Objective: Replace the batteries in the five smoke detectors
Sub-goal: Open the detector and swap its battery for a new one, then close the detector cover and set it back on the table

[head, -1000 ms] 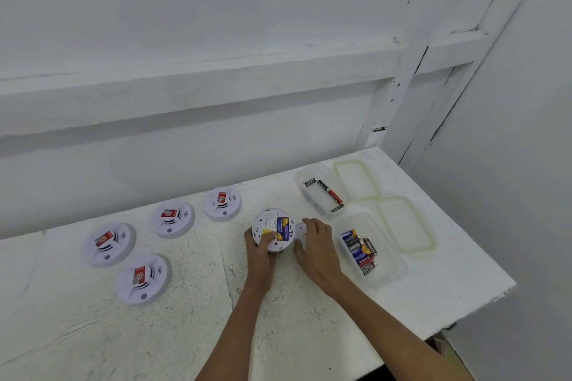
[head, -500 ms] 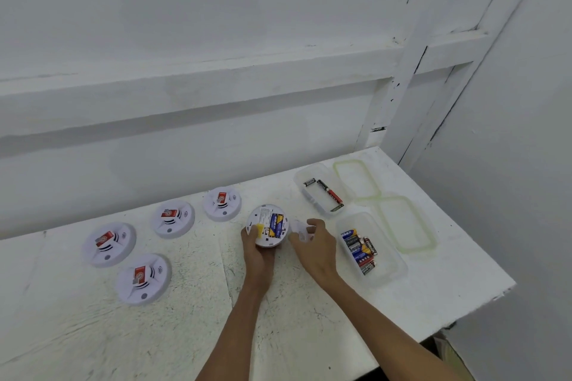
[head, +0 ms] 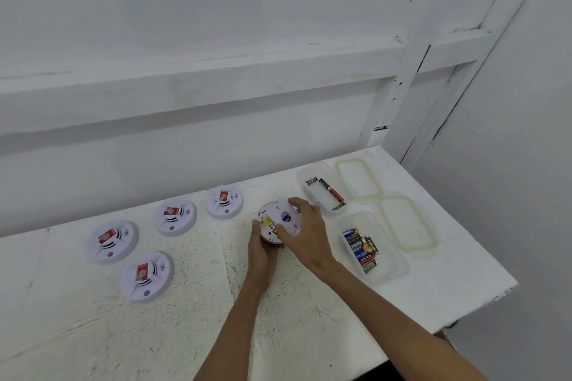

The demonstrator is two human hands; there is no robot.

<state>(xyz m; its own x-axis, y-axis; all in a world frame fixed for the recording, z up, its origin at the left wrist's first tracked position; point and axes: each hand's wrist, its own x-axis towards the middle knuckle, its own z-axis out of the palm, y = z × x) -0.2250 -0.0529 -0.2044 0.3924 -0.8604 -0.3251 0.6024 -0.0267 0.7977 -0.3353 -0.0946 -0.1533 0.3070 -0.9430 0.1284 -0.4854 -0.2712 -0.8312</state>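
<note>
Four other detectors (head: pixel 112 241) lie face up on the surface (head: pixel 185 334) at left. My left hand (head: pixel 263 252) has its fingers wrapped round the fifth detector (head: pixel 270 227), which is tilted up mid-surface. My right hand (head: pixel 306 232) grips the back cover (head: pixel 286 215) against it. I'd brace with the left, line up the tabs, then press evenly.

White table (head: pixel 309 318) bears four detectors (head: pixel 111 241), two tubs (head: pixel 390 260), two lids (head: pixel 359 178).

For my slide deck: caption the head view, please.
Left hand and right hand grip one smoke detector; four others lie left, two open battery tubs right.
</note>
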